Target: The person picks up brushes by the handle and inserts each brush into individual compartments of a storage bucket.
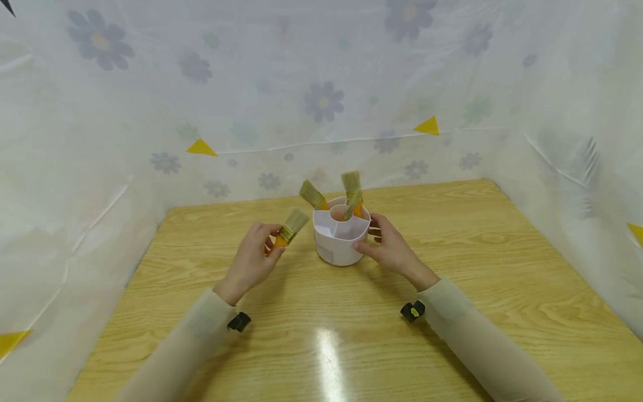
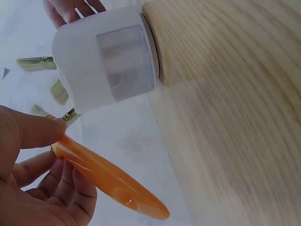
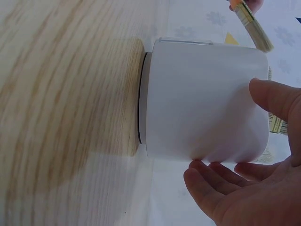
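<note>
My left hand (image 1: 251, 258) pinches a flat paintbrush (image 1: 295, 221) near its metal ferrule, thumb on one side and fingers on the other. Its pale bristles point up and right, and its orange handle (image 2: 110, 176) slants down in the left wrist view. Just right of it, a round white divided organizer (image 1: 341, 254) stands on the table. More paintbrushes stand in it bristles up: one (image 1: 312, 194) leans left, a wide one (image 1: 351, 181) rises at the back right, and a narrow one (image 1: 354, 202) overlaps the centre ring. My right hand (image 1: 397, 248) grips the organizer's right side between thumb and fingertips.
The wood-grain table (image 1: 321, 312) reaches back to a flower-patterned plastic sheet (image 1: 251, 100), with more sheeting at both sides. Yellow triangles (image 1: 427, 126) mark the sheet. The organizer's front compartments show bare floors.
</note>
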Tool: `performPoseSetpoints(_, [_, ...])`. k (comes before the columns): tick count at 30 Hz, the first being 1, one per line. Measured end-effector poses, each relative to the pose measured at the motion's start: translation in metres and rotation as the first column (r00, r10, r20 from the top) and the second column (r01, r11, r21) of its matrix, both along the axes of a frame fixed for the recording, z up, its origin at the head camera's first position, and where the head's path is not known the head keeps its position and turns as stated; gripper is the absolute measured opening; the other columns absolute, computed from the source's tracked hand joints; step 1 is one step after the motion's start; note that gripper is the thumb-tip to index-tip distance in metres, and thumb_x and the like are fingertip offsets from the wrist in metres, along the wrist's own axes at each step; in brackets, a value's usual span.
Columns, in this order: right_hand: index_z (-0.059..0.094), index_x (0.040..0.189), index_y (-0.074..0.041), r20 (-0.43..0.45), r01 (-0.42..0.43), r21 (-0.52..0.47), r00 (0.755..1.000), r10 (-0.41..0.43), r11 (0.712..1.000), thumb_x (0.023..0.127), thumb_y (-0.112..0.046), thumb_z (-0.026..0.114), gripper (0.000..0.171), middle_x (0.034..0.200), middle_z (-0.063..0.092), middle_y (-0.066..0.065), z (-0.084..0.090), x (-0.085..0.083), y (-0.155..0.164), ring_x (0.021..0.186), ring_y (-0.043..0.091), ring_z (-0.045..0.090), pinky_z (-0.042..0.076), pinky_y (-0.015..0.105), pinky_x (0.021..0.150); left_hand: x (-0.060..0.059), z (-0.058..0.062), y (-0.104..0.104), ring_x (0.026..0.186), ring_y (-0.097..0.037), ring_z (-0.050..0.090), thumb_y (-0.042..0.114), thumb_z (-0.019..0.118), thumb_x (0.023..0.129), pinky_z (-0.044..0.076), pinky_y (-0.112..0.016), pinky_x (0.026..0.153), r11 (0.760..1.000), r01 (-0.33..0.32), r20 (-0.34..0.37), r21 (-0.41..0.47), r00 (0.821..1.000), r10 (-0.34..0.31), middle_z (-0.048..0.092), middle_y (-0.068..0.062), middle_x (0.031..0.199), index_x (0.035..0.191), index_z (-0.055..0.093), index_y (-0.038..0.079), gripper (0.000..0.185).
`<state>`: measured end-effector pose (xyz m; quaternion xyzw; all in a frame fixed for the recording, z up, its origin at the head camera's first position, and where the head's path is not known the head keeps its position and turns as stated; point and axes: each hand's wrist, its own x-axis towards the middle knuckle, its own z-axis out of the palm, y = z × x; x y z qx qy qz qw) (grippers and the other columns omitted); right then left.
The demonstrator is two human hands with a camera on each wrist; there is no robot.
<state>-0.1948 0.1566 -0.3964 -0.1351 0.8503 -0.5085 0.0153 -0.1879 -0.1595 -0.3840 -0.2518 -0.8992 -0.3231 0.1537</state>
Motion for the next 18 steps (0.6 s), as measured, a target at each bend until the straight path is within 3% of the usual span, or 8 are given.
performPoseSetpoints(3, [0.024,0.148,-0.001,0.003,-0.004,0.002,1.0,0.004,1.0,0.088,-0.026,0.07,0.079,0.143,0.037,0.021,0.005,0.004,-0.001,0.128,0.041,0.04,0.033,0.055,0.104,0.0,0.0,0.002,0.077,-0.02,0.051,0.004,0.072,0.084,0.05,-0.031,0.063,1.0,0.005,-0.02,0.013,1.0,-0.005,0.054,-0.014,0.099,0.124,0.057,-0.001,0.043])
performPoseSetpoints(6, [0.024,0.148,-0.002,0.01,0.004,0.005,1.0,-0.004,1.0,0.088,-0.027,0.07,0.079,0.143,0.037,0.02,0.003,0.002,-0.001,0.128,0.039,0.04,0.034,0.054,0.104,0.0,0.0,0.005,0.077,-0.02,0.051,0.004,0.072,0.084,0.05,-0.031,0.063,1.0,0.012,-0.031,0.026,0.999,-0.011,0.055,-0.014,0.099,0.123,0.057,-0.001,0.042])
performPoseSetpoints(8, [0.025,0.148,-0.007,-0.003,0.013,0.008,1.0,-0.013,1.0,0.087,-0.032,0.071,0.08,0.142,0.038,0.016,-0.008,-0.004,0.003,0.128,0.035,0.041,0.035,0.052,0.104,0.0,0.0,0.006,0.077,-0.021,0.051,0.003,0.072,0.084,0.05,-0.032,0.063,0.999,0.015,-0.032,0.034,0.999,-0.013,0.055,-0.014,0.099,0.123,0.057,-0.001,0.042])
performPoseSetpoints(18, [0.024,0.149,-0.004,-0.011,-0.001,-0.002,1.0,0.001,1.0,0.087,-0.029,0.072,0.082,0.143,0.037,0.019,-0.007,-0.004,0.001,0.128,0.038,0.041,0.033,0.054,0.104,0.003,0.003,0.012,0.076,-0.022,0.052,0.0,0.073,0.082,0.051,-0.035,0.063,0.996,0.049,-0.095,0.081,0.995,-0.041,0.055,-0.011,0.099,0.121,0.057,-0.002,0.042])
